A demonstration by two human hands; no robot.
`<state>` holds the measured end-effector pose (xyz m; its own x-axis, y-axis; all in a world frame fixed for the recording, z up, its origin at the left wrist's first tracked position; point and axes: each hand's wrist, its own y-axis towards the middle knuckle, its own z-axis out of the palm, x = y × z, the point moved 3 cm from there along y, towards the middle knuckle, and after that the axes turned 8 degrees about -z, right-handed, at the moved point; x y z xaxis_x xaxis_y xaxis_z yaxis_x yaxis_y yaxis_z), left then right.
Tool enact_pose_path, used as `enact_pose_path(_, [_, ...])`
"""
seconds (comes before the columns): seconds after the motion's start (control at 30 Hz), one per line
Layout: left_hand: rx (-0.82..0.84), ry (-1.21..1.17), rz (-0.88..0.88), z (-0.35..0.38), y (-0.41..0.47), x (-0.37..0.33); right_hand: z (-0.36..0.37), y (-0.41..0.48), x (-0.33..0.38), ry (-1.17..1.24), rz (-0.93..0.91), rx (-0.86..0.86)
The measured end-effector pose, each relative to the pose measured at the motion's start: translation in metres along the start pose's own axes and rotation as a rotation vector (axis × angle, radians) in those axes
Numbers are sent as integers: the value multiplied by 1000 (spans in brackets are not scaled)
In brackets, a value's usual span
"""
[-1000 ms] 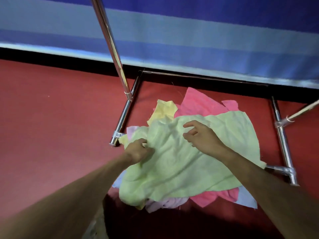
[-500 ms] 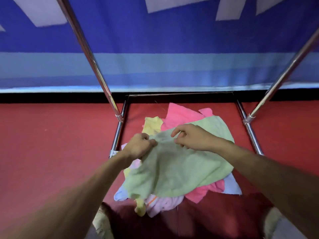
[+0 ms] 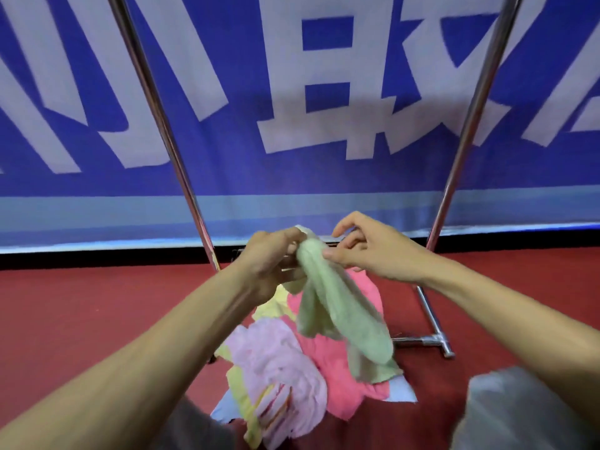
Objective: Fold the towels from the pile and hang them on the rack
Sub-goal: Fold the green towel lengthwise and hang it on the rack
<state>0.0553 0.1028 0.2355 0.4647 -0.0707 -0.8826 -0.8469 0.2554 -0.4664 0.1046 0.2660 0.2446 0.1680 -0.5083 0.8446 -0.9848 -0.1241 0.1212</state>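
A blue banner (image 3: 243,170) with large white characters fills the background; a black strip (image 3: 97,258) runs just below the banner; red floor (image 3: 81,313) spreads further below it.

A red floor (image 3: 81,306) is carrying a loose pile of towels. A bright pink towel (image 3: 328,362) is lying at its centre, with a pale pink towel (image 3: 279,368) and a yellow towel (image 3: 269,309) bunching to its left. A light blue towel (image 3: 402,392) is peeking from beneath it. A chrome rack foot (image 3: 433,319) is resting just right of it.
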Motion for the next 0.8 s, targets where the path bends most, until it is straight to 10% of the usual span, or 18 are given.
enact_pose_path(0.3, [-33, -375, -14, 2, -28, 4, 9, -11, 10, -158, -135, -173])
enact_pose_path(0.8, [43, 340, 204, -4, -42, 30, -4, -17, 10, 291, 14, -177])
